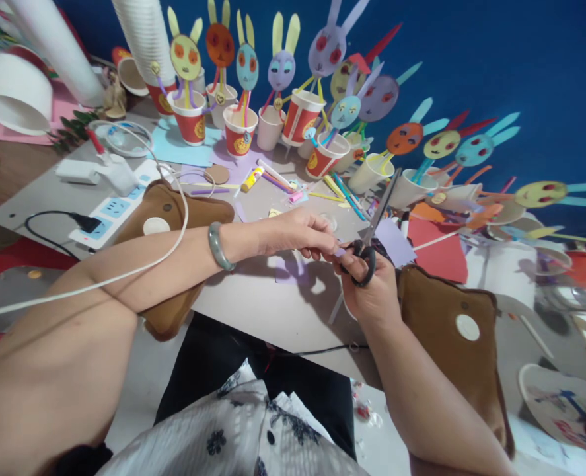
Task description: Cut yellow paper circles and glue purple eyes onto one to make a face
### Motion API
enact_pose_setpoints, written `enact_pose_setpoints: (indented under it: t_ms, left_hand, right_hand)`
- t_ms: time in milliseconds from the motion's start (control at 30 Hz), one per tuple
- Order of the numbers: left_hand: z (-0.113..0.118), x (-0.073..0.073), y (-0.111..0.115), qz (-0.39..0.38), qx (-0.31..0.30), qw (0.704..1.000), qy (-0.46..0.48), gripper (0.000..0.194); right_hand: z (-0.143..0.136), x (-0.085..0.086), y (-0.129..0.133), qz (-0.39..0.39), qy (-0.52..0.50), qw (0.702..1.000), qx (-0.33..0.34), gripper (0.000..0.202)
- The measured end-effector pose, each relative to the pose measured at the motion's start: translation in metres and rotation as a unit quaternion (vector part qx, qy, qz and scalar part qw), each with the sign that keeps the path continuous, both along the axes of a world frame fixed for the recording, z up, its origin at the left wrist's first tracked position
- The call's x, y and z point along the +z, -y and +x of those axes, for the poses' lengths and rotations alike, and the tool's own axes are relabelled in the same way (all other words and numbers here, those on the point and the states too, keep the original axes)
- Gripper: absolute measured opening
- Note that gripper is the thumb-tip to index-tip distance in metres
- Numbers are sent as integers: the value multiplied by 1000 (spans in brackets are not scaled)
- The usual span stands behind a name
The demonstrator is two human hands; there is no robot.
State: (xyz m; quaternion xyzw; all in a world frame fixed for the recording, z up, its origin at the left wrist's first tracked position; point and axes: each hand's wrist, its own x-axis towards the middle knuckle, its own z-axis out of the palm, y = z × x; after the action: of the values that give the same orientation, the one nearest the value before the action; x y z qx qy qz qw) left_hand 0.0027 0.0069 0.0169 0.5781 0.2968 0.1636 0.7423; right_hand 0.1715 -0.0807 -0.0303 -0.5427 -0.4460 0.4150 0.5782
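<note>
My right hand (372,287) is closed around the black handles of a pair of scissors (373,228), whose blades point up and away over the table. Right beside it, my left hand (302,235) is closed in a pinch on a small piece of purple paper (340,252). The fingertips of both hands nearly meet, so part of the paper is hidden. Below them on the tabletop lies a cut purple sheet (293,270). Another purple sheet (394,242) rests just right of the scissors.
Paper cups (240,132) with rabbit-faced paper figures line the back. Brown cushions (448,330) lie under or beside both forearms. A white cable (181,231) crosses over my left arm from a power strip (117,210). Markers (349,197) and red paper (439,251) lie beyond my hands.
</note>
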Motion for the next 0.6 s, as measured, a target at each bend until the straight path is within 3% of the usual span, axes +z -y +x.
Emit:
enact_pose_setpoints:
  t_ms: [200, 400, 600]
  left_hand:
    - [0, -6, 1, 21, -26, 999, 30, 9]
    - [0, -3, 1, 23, 33, 997, 73, 14]
    - [-2, 2, -2, 24, 95, 988, 123, 17]
  right_hand:
    - [-2, 2, 1, 4, -46, 999, 9, 23]
    - [5, -4, 3, 18, 9, 999, 33, 22]
    - [8, -4, 7, 4, 34, 991, 127, 45]
